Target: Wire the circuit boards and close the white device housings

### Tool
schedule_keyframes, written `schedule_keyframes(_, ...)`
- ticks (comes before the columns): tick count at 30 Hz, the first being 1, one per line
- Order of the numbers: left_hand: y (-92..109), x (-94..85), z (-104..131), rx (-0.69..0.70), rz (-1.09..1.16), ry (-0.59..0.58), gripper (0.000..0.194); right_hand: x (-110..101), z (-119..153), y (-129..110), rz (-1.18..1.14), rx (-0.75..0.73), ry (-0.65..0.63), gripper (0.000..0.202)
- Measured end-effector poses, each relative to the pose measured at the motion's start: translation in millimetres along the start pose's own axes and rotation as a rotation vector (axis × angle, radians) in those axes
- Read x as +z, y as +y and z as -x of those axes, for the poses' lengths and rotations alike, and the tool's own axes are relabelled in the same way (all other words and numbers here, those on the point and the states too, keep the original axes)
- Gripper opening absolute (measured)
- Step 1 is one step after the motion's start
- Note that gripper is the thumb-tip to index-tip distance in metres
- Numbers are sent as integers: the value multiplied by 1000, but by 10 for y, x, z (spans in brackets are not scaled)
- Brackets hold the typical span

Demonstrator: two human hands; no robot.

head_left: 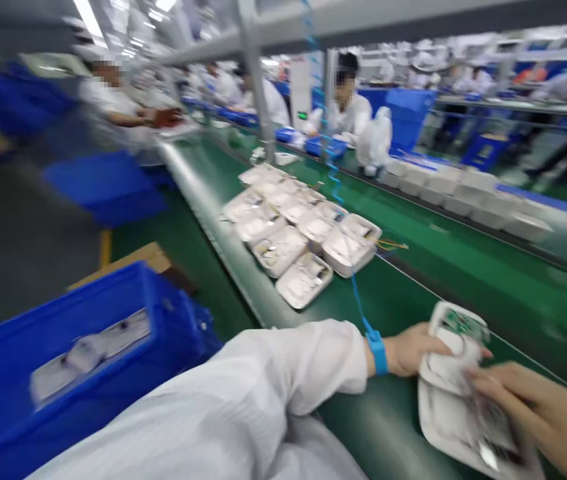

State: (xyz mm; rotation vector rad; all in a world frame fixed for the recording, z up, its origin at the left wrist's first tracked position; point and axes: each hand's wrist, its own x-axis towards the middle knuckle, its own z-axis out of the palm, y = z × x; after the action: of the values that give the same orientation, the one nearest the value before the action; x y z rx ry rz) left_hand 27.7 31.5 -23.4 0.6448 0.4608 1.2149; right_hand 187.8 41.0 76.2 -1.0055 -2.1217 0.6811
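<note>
At the lower right, my left hand (409, 349), with a blue wrist strap (377, 352), grips the edge of a white plastic housing (446, 367). A green circuit board (463, 325) shows at the far end of this housing. My right hand (538, 407) is at its near side, with thumb and fingers pinched together. Motion blur hides what they hold, if anything. Below, a second white housing (443, 427) lies on the green conveyor belt (388, 427), partly covered by the first one and my right hand. Dark and shiny parts show inside it.
Several white housings (303, 280) with wires and parts stand grouped farther up the belt. A coiled blue cord (333, 173) hangs down to my strap. At left is a blue bin (148, 320) holding white parts. Co-workers (356, 107) sit beyond, near a row of white housings (468, 190).
</note>
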Motion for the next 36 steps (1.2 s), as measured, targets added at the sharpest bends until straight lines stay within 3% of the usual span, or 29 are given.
schedule_keyframes(1, 68, 89, 56, 10, 24, -12, 60, -59, 47, 19, 41, 59, 14, 48)
schedule_keyframes(4, 165, 231, 128, 63, 71, 3, 64, -82, 58, 22, 101, 201, -125, 40)
schedule_keyframes(7, 162, 284, 215, 81, 29, 5, 65, -17, -17, 3, 45, 256, -109, 31)
schedule_keyframes(13, 143, 345, 395, 175, -119, 72, 61, 36, 36, -85, 213, 48, -123, 18)
schedule_keyframes(21, 112, 330, 390, 257, -207, 33, 59, 96, 73, -92, 616, -89, -158, 30)
schedule_keyframes(30, 50, 251, 416, 219, -184, 96, 57, 156, 91, -83, 651, -144, -42, 33)
schedule_keyframes(36, 75, 257, 405, 224, -183, 47, 57, 159, 92, -46, 686, -213, 1, 35)
